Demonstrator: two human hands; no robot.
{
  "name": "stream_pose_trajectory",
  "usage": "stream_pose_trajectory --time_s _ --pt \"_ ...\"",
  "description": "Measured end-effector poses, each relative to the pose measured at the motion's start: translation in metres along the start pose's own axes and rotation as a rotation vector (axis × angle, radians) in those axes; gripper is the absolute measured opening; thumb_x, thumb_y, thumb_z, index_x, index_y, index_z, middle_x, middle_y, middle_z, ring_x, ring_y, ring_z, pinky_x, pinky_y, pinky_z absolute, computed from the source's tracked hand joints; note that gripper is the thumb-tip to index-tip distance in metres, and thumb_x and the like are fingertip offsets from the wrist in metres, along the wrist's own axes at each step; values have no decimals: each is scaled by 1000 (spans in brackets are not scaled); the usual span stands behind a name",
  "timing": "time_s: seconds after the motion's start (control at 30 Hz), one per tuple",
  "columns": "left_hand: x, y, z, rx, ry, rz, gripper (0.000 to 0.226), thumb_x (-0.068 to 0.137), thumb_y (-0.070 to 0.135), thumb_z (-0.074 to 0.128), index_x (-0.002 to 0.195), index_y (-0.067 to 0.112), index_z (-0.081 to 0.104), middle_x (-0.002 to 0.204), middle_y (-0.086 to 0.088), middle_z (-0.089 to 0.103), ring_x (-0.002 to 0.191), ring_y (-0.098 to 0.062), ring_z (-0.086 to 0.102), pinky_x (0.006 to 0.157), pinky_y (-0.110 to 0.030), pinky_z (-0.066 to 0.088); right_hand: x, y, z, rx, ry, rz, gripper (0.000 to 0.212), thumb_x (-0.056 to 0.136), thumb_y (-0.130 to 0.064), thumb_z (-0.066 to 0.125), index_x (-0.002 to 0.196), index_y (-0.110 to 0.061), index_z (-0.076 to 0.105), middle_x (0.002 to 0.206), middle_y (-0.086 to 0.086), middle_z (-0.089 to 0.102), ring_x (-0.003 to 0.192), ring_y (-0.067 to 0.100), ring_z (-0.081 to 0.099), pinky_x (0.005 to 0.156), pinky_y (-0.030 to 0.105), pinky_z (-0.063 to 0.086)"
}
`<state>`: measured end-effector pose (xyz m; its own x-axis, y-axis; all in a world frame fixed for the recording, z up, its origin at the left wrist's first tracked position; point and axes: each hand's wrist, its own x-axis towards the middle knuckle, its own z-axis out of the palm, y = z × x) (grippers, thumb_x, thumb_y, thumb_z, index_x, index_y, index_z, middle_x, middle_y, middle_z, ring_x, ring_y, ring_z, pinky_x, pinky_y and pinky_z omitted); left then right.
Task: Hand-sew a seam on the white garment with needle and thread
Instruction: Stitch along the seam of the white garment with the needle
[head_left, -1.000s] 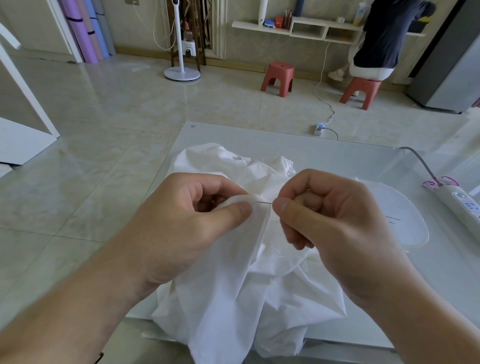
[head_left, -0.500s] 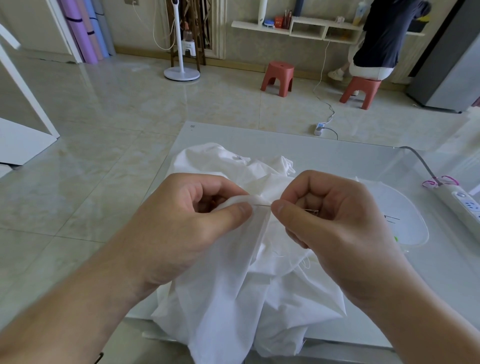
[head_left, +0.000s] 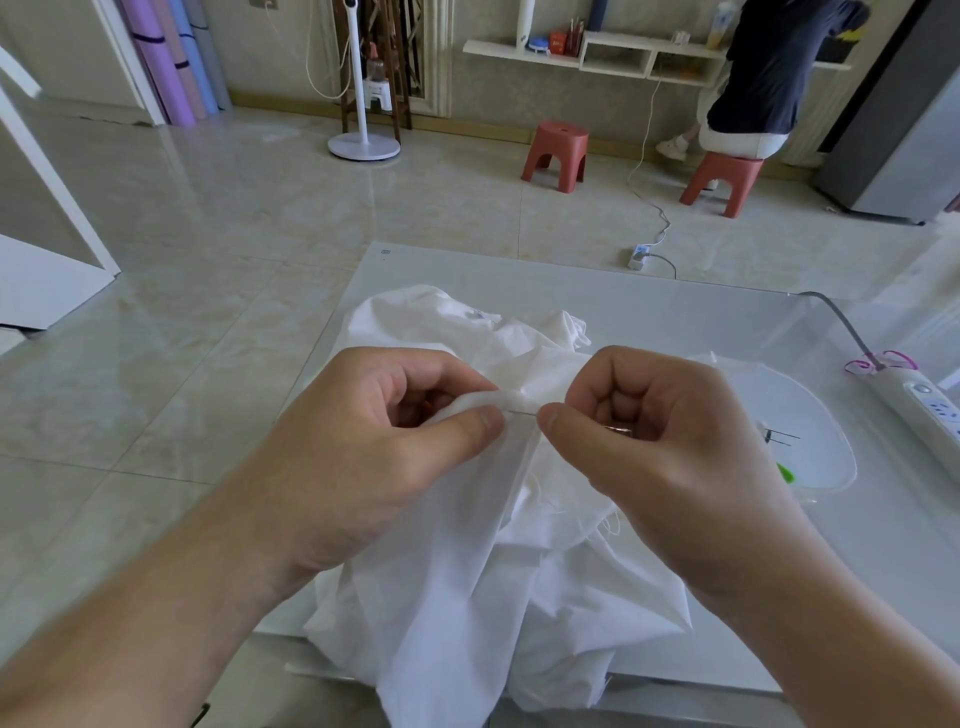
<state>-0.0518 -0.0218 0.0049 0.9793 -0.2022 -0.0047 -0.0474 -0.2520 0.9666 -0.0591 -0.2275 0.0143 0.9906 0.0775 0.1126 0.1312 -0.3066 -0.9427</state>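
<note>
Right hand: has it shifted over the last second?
No. The right hand keeps pinching the needle at the garment fold, equally far from the power strip.

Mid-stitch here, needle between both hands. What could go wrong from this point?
1. The needle tip sits right by the left hand thumb pinching the white garment; a push could prick it.
2. Bunched folds there: the stitch may catch extra layers.
3. The right hand hides the thread; tangles could go unseen.

Both hands (head_left: 519, 441) pinch garment (head_left: 467, 597), seemingly needle (head_left: 523, 413).
</note>
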Motion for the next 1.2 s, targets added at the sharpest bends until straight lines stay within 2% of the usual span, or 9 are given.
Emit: stream_pose_trajectory --time_s 0.17,0.33,0.43,0.53,0.6,0.7,0.93,1.1,1.2 --pt "0 0 0 10 -16 9 8 92 34 81 97 28 84 92 -3 81 93 -24 78 96 -53 61 0 1 1 36 -25 2 28 88 -8 73 65 -7 57 55 5 44 53 19 39 50 31 33" --pt "0 0 0 0 -18 17 10 89 34 81 96 28 84 93 -2 81 93 -22 78 97 -51 61 0 0 1 63 -52 -22 26 89 -7 71 66 -7 59 61 0 56 58 15 52 56 27 41" --pt "0 -1 0 3 -19 28 18 83 38 74 96 29 84 93 -2 81 93 -23 78 96 -51 61 -1 3 1 140 -72 19 25 93 1 67 69 0 62 94 -4 76 55 24 57 50 34 41" --pt "1 -1 0 0 -26 28 19 84 37 73 97 28 84 93 -4 81 94 -24 78 97 -55 60 0 4 2 150 -92 14 23 91 -4 64 69 0 59 112 -5 79 52 48 57 46 33 40" --pt "1 -1 0 -6 -31 24 19 85 37 73 97 28 84 96 -3 82 96 -24 78 98 -56 60 1 4 3 174 -109 22 23 92 -1 62 69 1 56 110 0 79 56 51 62 47 33 44" --pt "1 -1 -1 -3 -25 22 19 84 36 73 97 27 84 94 -5 81 95 -26 78 97 -58 60 0 3 5 255 -122 43 26 94 14 55 70 7 53 100 8 79 58 37 69 54 36 52" --pt "1 -1 0 -11 -13 7 19 84 36 72 96 26 84 93 -5 81 94 -26 78 98 -55 60 0 1 6 322 -112 61 35 93 17 54 64 0 55 91 16 74 57 32 69 52 20 51" --pt "1 0 0 2 -10 7 10 89 32 78 95 27 84 93 -5 81 93 -26 78 97 -55 60 3 7 7 356 -118 38 19 84 2 58 65 -2 57 99 15 74 64 36 70 64 35 57" --pt "1 -1 -1 6 -10 7 18 84 37 74 96 28 84 93 -5 81 93 -25 78 97 -55 60 4 9 7 355 -115 42 17 83 -1 59 66 -1 58 101 16 74 66 37 70 66 38 56"
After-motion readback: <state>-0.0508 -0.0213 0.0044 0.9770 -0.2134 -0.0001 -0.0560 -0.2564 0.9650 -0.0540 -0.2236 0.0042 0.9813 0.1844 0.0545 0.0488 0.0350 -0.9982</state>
